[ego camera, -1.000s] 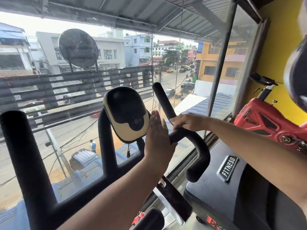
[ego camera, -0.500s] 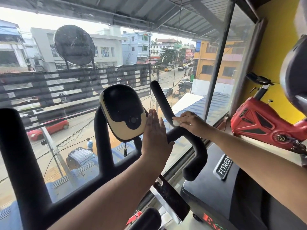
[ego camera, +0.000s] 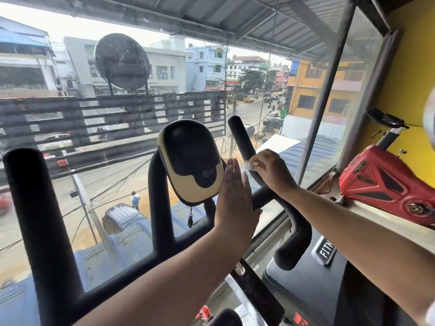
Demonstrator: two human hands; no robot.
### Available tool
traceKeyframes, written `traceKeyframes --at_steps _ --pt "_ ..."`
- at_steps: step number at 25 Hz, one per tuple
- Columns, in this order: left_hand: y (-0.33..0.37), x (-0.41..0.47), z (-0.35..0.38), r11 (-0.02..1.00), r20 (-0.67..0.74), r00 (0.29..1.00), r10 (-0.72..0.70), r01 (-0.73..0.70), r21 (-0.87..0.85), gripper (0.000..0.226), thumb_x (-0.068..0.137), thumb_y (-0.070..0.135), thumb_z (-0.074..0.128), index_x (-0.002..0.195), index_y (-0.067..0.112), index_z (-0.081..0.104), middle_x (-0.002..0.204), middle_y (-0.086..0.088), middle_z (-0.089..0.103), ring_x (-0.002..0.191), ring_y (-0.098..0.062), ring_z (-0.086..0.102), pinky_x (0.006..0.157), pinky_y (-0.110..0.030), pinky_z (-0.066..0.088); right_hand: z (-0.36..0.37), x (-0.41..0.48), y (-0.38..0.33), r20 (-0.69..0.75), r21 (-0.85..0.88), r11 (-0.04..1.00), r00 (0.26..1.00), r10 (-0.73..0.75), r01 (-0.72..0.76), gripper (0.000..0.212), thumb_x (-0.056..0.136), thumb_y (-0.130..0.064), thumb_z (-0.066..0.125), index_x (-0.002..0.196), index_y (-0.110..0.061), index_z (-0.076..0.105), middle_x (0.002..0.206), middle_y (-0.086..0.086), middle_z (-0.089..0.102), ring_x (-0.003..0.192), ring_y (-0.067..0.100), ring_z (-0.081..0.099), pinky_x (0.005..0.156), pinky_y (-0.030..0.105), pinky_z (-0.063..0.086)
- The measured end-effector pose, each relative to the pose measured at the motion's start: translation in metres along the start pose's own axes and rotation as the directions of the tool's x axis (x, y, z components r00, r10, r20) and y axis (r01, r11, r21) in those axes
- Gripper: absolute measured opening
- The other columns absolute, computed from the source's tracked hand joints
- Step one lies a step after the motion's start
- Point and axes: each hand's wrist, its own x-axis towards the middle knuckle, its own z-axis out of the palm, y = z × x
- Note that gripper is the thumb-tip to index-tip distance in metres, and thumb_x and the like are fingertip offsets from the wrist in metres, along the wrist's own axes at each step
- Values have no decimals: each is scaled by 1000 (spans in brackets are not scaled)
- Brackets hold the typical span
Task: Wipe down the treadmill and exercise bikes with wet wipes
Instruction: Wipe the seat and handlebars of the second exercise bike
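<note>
- Glass window panes (ego camera: 98, 175) fill the front of the room, with a busy street and buildings beyond them; a yellow wall (ego camera: 409, 78) closes off the right side.
- The right hand (ego camera: 270, 171) is curled over the right-hand upright grip of a black handlebar (ego camera: 237, 135), its fingers clenched round a small white wet wipe (ego camera: 249, 165).
- The wet wipe is pressed against the grip. Only a crumpled corner of it shows at the fingertips, on the side that faces the other hand.
- The left hand (ego camera: 235, 196) is released and flat, its fingers straight and together and pointing up. It holds nothing.
- Its palm side lies against the right edge of the bike's console (ego camera: 190, 161), an oval cream-and-black unit tilted on the centre post.
- The fingertips of the left hand reach almost to the wet wipe, just beside it, with the handlebar grip rising between the two hands.
- Further left, the handlebar's other thick grip (ego camera: 33, 203) stands upright, well apart from both hands.
- Below the right forearm sits a black machine hood (ego camera: 303, 292) with a badge that reads "FITN", the rest of it being hidden.
- At the far right, a red exercise bike (ego camera: 381, 182) with a black saddle stands against the yellow wall.
</note>
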Motion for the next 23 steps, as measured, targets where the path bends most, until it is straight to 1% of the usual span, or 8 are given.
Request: traceKeyframes --at_steps 5,9,13,15,17,18,20,23 --pt "-1 1 -1 999 16 1000 18 -19 45 84 101 58 12 152 -5 -9 151 -40 -18 144 -50 -17 115 -51 -17 12 49 -17 -143 8 1000 990 -10 12 7 85 0 62 86 -5 67 91 11 60 90 26 55 80 21 35" --pt "0 1 0 996 26 999 26 -28 87 83 101 57 11 152 -6 -9 150 -42 -18 143 -51 -17 114 -53 -17 15 101 -27 -176 18 1000 984 -15 19 9 86 -5 58 88 -3 67 94 16 60 92 31 57 81 30 40" --pt "0 1 0 996 31 999 22 -25 90 83 101 58 10 151 -6 -12 149 -43 -21 142 -52 -19 110 -54 -22 16 134 -32 -264 184 977 951 159 -112 19 94 -16 56 105 -2 63 105 15 65 98 29 61 83 33 47" --pt "0 1 1 996 34 999 15 -18 84 83 101 57 10 151 -6 -11 148 -44 -21 142 -52 -20 111 -54 -22 20 130 -31 -212 173 983 972 98 -61 26 94 -9 50 115 -4 64 111 16 65 104 29 61 89 30 45" --pt "1 2 4 996 27 1000 8 -10 83 83 101 57 10 151 -6 -10 148 -44 -21 142 -53 -19 113 -54 -19 25 119 -28 -200 127 989 978 -53 79 29 91 -4 50 114 -3 67 109 19 64 102 31 61 92 30 46" --pt "1 3 4 997 20 1000 1 -3 83 83 101 57 10 151 -6 -10 148 -45 -21 142 -54 -18 113 -54 -18 27 116 -25 -216 121 985 972 -94 123 27 89 -3 52 111 -2 69 107 19 65 100 31 61 92 27 45" --pt "3 3 5 997 11 1000 -7 6 76 83 101 57 11 151 -6 -10 148 -45 -19 142 -54 -17 114 -54 -17 29 112 -22 -251 133 987 967 -54 89 25 90 -6 57 111 -3 70 112 15 67 105 28 62 94 14 37" --pt "4 3 5 997 14 1000 -12 11 75 83 101 56 12 151 -6 -9 148 -45 -18 143 -54 -15 115 -54 -16 35 102 -18 -314 167 986 949 29 26 29 91 -10 59 119 -7 67 121 11 65 113 22 60 101 10 32"
